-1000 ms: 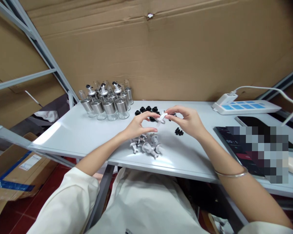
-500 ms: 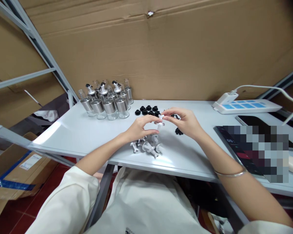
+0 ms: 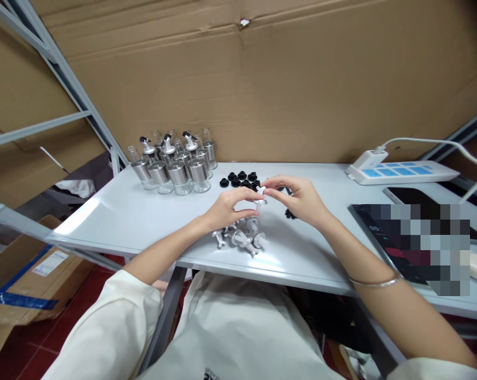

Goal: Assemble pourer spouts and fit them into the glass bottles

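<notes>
Over the table, my left hand [image 3: 232, 206] grips a silver-white bottle pourer spout [image 3: 261, 202] upright between thumb and fingers. My right hand [image 3: 301, 200] pinches the top of the same spout; whether a small part sits between those fingertips is hidden. Just below, several similar pourer spouts [image 3: 244, 238] lie in a loose pile. Behind my left fingers stand black ringed stoppers [image 3: 235, 182] in a group. Small black parts [image 3: 289, 214] are partly covered by my right hand.
Glass bottles with steel sleeves [image 3: 177, 174] crowd the back left, some topped with pourers. On the right are a power strip [image 3: 408, 173] with a plugged-in charger, a tablet-like screen [image 3: 381, 232], and a dark phone [image 3: 420, 203]. Cardboard [image 3: 301, 95] walls the back.
Both hands stay almost in place around the spout. My right fingertips have shifted very slightly at its top; the other things have not moved.
</notes>
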Demonstrator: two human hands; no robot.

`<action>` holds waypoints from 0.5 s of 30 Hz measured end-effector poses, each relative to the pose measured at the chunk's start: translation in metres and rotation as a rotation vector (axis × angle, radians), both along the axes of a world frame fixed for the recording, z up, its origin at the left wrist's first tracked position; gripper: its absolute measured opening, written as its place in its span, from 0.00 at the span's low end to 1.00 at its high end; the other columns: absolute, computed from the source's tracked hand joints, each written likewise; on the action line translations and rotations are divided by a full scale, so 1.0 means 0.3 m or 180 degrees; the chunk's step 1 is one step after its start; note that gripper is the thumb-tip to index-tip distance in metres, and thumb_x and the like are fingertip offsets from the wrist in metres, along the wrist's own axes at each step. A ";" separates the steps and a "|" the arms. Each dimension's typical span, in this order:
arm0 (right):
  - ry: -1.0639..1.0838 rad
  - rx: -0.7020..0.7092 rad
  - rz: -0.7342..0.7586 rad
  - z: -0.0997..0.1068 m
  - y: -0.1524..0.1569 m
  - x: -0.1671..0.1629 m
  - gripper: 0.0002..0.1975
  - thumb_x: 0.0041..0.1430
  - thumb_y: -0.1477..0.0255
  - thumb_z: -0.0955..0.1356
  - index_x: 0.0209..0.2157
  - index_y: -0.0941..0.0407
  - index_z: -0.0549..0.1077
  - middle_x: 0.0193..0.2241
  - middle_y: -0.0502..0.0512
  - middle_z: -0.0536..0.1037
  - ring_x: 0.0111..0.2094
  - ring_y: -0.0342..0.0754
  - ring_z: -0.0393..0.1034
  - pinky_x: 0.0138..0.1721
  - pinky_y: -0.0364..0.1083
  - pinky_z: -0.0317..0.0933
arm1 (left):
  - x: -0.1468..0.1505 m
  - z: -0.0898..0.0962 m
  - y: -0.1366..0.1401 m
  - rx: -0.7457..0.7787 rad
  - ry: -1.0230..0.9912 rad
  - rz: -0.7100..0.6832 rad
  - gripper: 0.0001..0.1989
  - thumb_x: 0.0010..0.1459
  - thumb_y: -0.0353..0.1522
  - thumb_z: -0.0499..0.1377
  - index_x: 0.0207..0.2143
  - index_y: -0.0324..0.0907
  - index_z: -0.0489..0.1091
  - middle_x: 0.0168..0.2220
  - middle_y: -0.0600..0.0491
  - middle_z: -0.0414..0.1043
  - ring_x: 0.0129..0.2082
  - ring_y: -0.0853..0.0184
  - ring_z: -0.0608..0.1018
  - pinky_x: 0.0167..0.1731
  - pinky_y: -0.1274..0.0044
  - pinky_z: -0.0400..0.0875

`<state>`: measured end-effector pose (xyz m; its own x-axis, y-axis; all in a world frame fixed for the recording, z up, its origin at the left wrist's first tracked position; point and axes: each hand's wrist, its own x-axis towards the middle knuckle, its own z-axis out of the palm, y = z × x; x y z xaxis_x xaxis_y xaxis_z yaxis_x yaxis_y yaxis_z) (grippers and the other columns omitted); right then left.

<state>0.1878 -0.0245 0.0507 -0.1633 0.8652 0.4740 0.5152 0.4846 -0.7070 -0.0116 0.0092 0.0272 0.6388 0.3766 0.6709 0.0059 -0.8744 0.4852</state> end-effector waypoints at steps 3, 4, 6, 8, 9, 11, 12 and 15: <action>-0.0020 0.0007 0.0015 0.006 -0.002 0.000 0.11 0.53 0.63 0.68 0.32 0.55 0.76 0.33 0.55 0.80 0.34 0.50 0.73 0.37 0.48 0.63 | 0.000 -0.005 0.001 -0.0129 0.0054 -0.0010 0.14 0.55 0.35 0.60 0.45 0.41 0.71 0.41 0.48 0.74 0.42 0.68 0.76 0.44 0.74 0.74; -0.0027 0.0009 0.0018 0.007 -0.003 0.000 0.11 0.53 0.63 0.68 0.32 0.55 0.76 0.33 0.56 0.80 0.34 0.50 0.72 0.37 0.48 0.63 | 0.000 -0.007 0.002 -0.0184 0.0071 -0.0024 0.14 0.56 0.36 0.60 0.45 0.41 0.70 0.41 0.48 0.74 0.42 0.68 0.76 0.43 0.74 0.74; -0.0034 0.0019 0.0026 0.007 -0.002 0.001 0.11 0.54 0.63 0.67 0.32 0.55 0.76 0.33 0.56 0.80 0.34 0.50 0.72 0.37 0.48 0.63 | 0.000 -0.011 0.003 -0.0251 0.0060 -0.0080 0.14 0.56 0.35 0.60 0.45 0.41 0.70 0.42 0.48 0.73 0.42 0.69 0.76 0.43 0.75 0.76; -0.0049 0.0050 0.0053 0.006 -0.001 0.001 0.10 0.54 0.63 0.67 0.32 0.55 0.76 0.33 0.55 0.80 0.34 0.50 0.72 0.36 0.48 0.63 | 0.000 -0.014 0.003 -0.0248 0.0030 -0.0122 0.14 0.56 0.35 0.59 0.45 0.41 0.70 0.42 0.48 0.72 0.42 0.70 0.76 0.42 0.76 0.77; -0.0058 0.0079 0.0068 0.006 0.000 0.002 0.10 0.54 0.63 0.67 0.32 0.55 0.76 0.33 0.55 0.80 0.34 0.49 0.72 0.36 0.48 0.63 | 0.000 -0.015 0.004 -0.0218 0.0012 -0.0131 0.14 0.56 0.35 0.60 0.45 0.40 0.70 0.42 0.49 0.71 0.41 0.71 0.76 0.42 0.76 0.77; -0.0077 0.0138 0.0090 0.004 0.002 0.002 0.10 0.54 0.63 0.68 0.31 0.55 0.76 0.33 0.55 0.80 0.34 0.49 0.72 0.36 0.48 0.62 | 0.000 -0.017 0.005 -0.0149 -0.0022 -0.0143 0.14 0.56 0.34 0.60 0.45 0.40 0.70 0.41 0.49 0.70 0.40 0.72 0.76 0.42 0.76 0.78; -0.0085 0.0162 0.0101 0.003 0.003 0.002 0.10 0.54 0.63 0.68 0.31 0.55 0.77 0.33 0.55 0.80 0.34 0.49 0.72 0.36 0.48 0.62 | 0.000 -0.017 0.006 -0.0117 -0.0036 -0.0151 0.14 0.55 0.34 0.60 0.45 0.40 0.70 0.41 0.50 0.70 0.40 0.72 0.76 0.42 0.76 0.78; -0.0083 0.0192 0.0110 0.002 0.002 0.003 0.10 0.54 0.63 0.68 0.31 0.54 0.77 0.32 0.55 0.80 0.33 0.49 0.72 0.36 0.48 0.63 | -0.001 -0.016 0.007 -0.0053 -0.0043 -0.0160 0.14 0.55 0.33 0.60 0.45 0.40 0.70 0.40 0.50 0.70 0.39 0.73 0.76 0.42 0.76 0.78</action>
<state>0.1885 -0.0239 0.0514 -0.2057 0.8288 0.5204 0.5152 0.5438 -0.6624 -0.0117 0.0112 0.0226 0.6483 0.3554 0.6734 -0.0445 -0.8652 0.4994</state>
